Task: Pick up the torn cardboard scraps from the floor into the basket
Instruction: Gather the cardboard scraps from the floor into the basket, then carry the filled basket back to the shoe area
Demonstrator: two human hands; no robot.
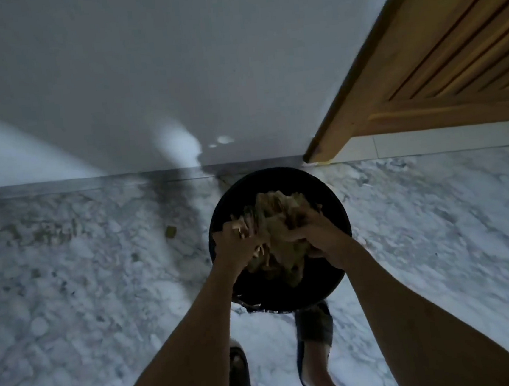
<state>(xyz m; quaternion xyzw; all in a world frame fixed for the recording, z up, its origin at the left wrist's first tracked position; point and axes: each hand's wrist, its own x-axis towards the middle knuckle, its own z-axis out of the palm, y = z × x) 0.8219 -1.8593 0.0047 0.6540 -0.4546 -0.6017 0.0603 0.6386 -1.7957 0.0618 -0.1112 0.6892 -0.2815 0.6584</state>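
Note:
A round black basket (pixel 277 179) stands on the marble floor near the wall. Directly above its opening, both hands clutch a bundle of brown torn cardboard scraps (pixel 276 222). My left hand (pixel 236 244) grips the bundle's left side, my right hand (pixel 316 233) its right side. The lower part of the bundle hangs inside the basket's rim. A small cardboard scrap (pixel 170 231) lies on the floor to the left of the basket, and another tiny bit (pixel 134 256) lies farther left.
A grey-white wall (pixel 142 79) rises just behind the basket. A wooden door (pixel 420 52) stands open at the upper right. My feet in sandals (pixel 314 327) are just below the basket on the marble floor (pixel 71 304).

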